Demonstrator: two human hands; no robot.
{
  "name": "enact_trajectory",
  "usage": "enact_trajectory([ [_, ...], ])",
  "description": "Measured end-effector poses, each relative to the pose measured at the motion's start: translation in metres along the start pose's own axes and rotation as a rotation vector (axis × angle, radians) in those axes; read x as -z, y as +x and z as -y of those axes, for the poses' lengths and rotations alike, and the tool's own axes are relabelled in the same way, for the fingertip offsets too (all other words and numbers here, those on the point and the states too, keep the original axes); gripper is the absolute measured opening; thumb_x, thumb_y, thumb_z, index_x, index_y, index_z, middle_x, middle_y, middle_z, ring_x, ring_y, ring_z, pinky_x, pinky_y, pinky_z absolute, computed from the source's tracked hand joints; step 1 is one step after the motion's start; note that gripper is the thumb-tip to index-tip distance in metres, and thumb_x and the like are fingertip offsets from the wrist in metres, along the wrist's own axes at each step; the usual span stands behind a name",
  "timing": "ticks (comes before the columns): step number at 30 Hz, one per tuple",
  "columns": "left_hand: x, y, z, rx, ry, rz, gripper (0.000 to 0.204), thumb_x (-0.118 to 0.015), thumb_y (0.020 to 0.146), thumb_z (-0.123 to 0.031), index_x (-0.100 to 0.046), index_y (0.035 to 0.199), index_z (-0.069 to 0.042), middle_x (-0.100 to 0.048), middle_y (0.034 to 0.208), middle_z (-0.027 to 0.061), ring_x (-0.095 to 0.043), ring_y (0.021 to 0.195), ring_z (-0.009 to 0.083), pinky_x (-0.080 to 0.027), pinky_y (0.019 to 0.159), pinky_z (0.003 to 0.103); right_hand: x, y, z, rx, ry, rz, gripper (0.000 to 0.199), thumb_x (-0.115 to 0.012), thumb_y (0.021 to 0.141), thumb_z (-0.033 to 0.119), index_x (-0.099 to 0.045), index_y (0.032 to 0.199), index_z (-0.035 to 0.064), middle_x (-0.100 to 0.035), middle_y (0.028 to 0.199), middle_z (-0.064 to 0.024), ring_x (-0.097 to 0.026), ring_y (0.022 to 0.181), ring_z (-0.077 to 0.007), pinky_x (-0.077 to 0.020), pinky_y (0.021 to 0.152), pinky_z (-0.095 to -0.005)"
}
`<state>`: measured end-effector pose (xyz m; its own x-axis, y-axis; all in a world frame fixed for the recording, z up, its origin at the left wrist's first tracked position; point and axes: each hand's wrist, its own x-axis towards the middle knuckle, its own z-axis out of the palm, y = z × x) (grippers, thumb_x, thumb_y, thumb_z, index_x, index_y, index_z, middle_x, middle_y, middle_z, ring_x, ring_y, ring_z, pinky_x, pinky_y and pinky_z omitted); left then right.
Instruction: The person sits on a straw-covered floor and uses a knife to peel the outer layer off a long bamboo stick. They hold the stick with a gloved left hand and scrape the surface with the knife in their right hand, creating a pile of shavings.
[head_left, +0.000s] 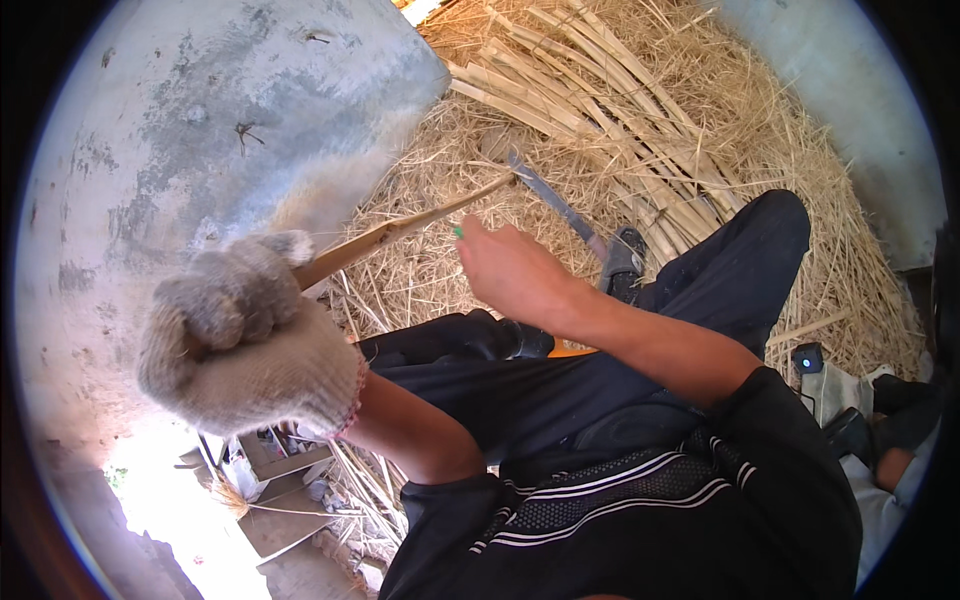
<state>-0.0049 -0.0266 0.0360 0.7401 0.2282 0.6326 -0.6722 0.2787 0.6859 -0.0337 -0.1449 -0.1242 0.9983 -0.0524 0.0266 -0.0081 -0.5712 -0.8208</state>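
My left hand (245, 340), in a thick knit work glove, is closed in a fist around the near end of a long split cane stalk (400, 228). The stalk runs up and to the right over the straw. My bare right hand (515, 272) is just right of the stalk's middle, fingers curled around a small tool of which only a green tip (458, 231) shows. Whether that tool touches the stalk I cannot tell.
A long-bladed knife (553, 200) lies on the straw pile (760, 150) beside a bundle of cut stalks (590, 80). A grey concrete wall (200, 120) stands at left. My dark trouser legs and a shoe (622, 262) rest on the straw. Another person's clothing (880, 440) is at right.
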Motion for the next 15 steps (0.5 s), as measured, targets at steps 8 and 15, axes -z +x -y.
enact_trajectory([
  [8,0.012,0.013,0.006,0.038,-0.228,0.217,0.031,-0.045,0.076,-0.014,-0.034,0.047,-0.015,-0.028,0.043,-0.0022,-0.022,0.033,0.0084,-0.028,0.03,0.027,-0.011,-0.001,0.003,0.011,-0.013,-0.123,0.017,-0.047,0.09,0.006,-0.049,0.1,-0.0067,-0.061,0.066,-0.0293,-0.065,0.068,-0.0469,-0.0539,0.061,-0.0528],
  [15,0.008,0.003,0.006,0.028,-0.224,0.106,0.029,-0.045,0.076,-0.014,-0.035,0.049,-0.014,-0.03,0.046,-0.0026,-0.023,0.035,0.0096,-0.021,0.033,0.027,-0.04,-0.002,-0.014,0.004,-0.004,-0.176,0.02,-0.048,0.096,0.015,-0.048,0.101,-0.0043,-0.059,0.063,-0.0294,-0.061,0.064,-0.0486,-0.049,0.057,-0.0549],
])
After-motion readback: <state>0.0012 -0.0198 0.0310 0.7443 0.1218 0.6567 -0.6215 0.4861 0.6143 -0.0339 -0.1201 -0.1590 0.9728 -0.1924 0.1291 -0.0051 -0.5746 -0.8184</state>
